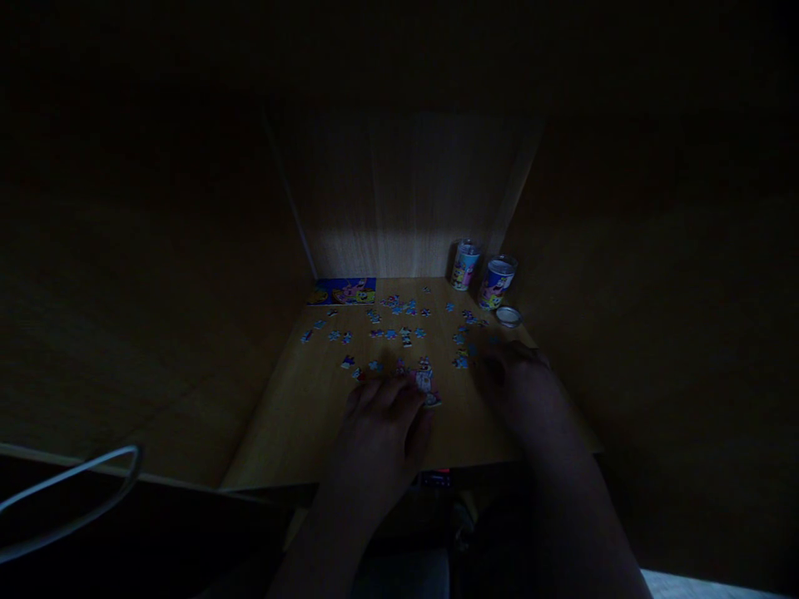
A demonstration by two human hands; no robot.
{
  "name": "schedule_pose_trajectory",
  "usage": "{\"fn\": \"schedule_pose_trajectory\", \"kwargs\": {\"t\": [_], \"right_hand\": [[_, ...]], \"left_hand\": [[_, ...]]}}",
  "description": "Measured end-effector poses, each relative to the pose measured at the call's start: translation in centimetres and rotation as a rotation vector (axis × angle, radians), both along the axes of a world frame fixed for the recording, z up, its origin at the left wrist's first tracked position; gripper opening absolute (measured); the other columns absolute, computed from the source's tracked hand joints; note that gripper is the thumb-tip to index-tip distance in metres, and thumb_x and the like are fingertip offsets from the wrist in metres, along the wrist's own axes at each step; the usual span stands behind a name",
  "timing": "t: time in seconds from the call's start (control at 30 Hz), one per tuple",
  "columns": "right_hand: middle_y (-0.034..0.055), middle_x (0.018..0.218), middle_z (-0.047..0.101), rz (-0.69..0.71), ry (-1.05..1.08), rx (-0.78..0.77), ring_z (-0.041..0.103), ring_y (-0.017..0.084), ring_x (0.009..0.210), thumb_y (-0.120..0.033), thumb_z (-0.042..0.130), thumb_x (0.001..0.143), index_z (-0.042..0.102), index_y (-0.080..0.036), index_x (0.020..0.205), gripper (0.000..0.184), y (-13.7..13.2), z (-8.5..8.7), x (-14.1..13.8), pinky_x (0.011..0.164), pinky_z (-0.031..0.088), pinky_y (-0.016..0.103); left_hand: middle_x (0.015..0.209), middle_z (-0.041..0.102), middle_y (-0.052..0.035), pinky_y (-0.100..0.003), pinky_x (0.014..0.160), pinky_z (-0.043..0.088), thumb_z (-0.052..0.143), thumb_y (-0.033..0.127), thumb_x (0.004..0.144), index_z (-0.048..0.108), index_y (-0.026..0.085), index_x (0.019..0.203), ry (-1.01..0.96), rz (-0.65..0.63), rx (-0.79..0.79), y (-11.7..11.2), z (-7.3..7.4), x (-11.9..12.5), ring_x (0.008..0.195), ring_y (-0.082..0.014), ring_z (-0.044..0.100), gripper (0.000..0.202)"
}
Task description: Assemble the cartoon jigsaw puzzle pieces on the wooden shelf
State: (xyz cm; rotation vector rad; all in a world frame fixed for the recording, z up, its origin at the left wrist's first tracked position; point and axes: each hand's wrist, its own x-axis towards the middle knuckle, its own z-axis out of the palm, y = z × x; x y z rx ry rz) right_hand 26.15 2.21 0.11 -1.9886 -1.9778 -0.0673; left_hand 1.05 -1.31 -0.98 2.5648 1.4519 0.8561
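In the dim head view, my left hand (378, 416) rests on the wooden surface with its fingers bent. Its fingertips and thumb are against the left and near side of a small joined section of jigsaw puzzle (423, 381), partly covering it. To the right, my right hand (521, 387) is low over the surface with its fingers curled in. Its fingertips are beside a group of loose puzzle pieces (460, 359); shadow hides whatever may be between them. More loose jigsaw pieces (391, 334) lie scattered beyond both hands.
Two picture-printed cans (465, 266) (496, 284) stand at the back right, a round lid (508, 316) in front. A blue picture sheet (346, 291) lies at the back left. Wooden panels (405, 191) enclose the board; a white cable (93, 462) loops at the lower left.
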Motion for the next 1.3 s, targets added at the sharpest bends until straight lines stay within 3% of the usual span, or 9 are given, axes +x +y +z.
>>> {"fn": "schedule_pose_trajectory", "kwargs": {"t": [0.17, 0.33, 0.47, 0.63, 0.83, 1.07, 1.3], "right_hand": [[0.0153, 0.110, 0.081, -0.011, 0.008, -0.135, 0.077, 0.027, 0.093, -0.030, 0.065, 0.109, 0.080, -0.020, 0.105, 0.018, -1.0, 1.2, -0.4, 0.078, 0.053, 0.034], [0.0132, 0.098, 0.084, -0.015, 0.018, -0.192, 0.079, 0.028, 0.084, -0.030, 0.060, 0.112, 0.078, -0.021, 0.104, 0.021, -1.8, 1.8, -1.3, 0.069, 0.049, 0.034], [0.0120, 0.105, 0.084, 0.033, 0.102, -0.176, 0.080, 0.027, 0.091, -0.025, 0.058, 0.112, 0.078, -0.023, 0.113, 0.020, -2.3, 1.8, 0.1, 0.074, 0.051, 0.033], [0.0111, 0.119, 0.081, 0.155, 0.182, -0.200, 0.079, 0.026, 0.102, -0.026, 0.069, 0.106, 0.081, -0.024, 0.114, 0.015, -3.3, 1.5, 1.6, 0.084, 0.055, 0.032], [0.0086, 0.108, 0.082, 0.124, 0.184, -0.215, 0.078, 0.025, 0.094, -0.022, 0.069, 0.104, 0.081, -0.025, 0.100, 0.013, -2.9, 1.3, 1.6, 0.080, 0.054, 0.033], [0.0089, 0.106, 0.082, 0.103, 0.205, -0.179, 0.078, 0.025, 0.093, -0.021, 0.070, 0.102, 0.078, -0.024, 0.100, 0.008, -2.8, 0.8, 2.0, 0.078, 0.053, 0.033], [0.0083, 0.112, 0.081, 0.120, 0.233, -0.185, 0.078, 0.025, 0.098, -0.021, 0.067, 0.106, 0.077, -0.023, 0.107, 0.011, -2.0, 0.6, 1.9, 0.085, 0.054, 0.034]], "left_hand": [[0.136, 0.076, -0.0080, -0.069, 0.119, 0.052, 0.070, 0.023, 0.107, 0.076, 0.026, 0.121, -0.001, -0.042, -0.025, -0.2, 0.5, 0.0, 0.128, -0.0353, 0.069, 0.016], [0.133, 0.077, -0.0077, -0.065, 0.118, 0.053, 0.070, 0.023, 0.107, 0.076, 0.026, 0.116, -0.003, -0.056, -0.035, -0.3, 0.6, 0.0, 0.125, -0.0337, 0.070, 0.012], [0.130, 0.077, -0.0076, -0.065, 0.118, 0.051, 0.069, 0.023, 0.107, 0.076, 0.025, 0.115, 0.001, -0.055, -0.036, -0.2, 0.6, 0.0, 0.123, -0.0332, 0.070, 0.011], [0.135, 0.076, -0.0080, -0.062, 0.114, 0.055, 0.068, 0.022, 0.108, 0.075, 0.024, 0.121, 0.004, -0.064, -0.019, -0.2, 0.4, -0.1, 0.123, -0.0326, 0.069, 0.015], [0.138, 0.076, -0.0081, -0.062, 0.114, 0.054, 0.068, 0.024, 0.109, 0.074, 0.025, 0.123, 0.007, -0.075, -0.020, -0.2, 0.3, -0.1, 0.126, -0.0329, 0.069, 0.015], [0.131, 0.076, -0.0071, -0.060, 0.112, 0.056, 0.068, 0.022, 0.108, 0.075, 0.026, 0.120, 0.004, -0.085, -0.035, -0.2, 0.6, -0.1, 0.124, -0.0321, 0.070, 0.014], [0.133, 0.076, -0.0072, -0.063, 0.114, 0.054, 0.067, 0.023, 0.109, 0.075, 0.026, 0.120, 0.004, -0.091, -0.030, -0.2, 0.4, 0.0, 0.125, -0.0321, 0.069, 0.014]]}}
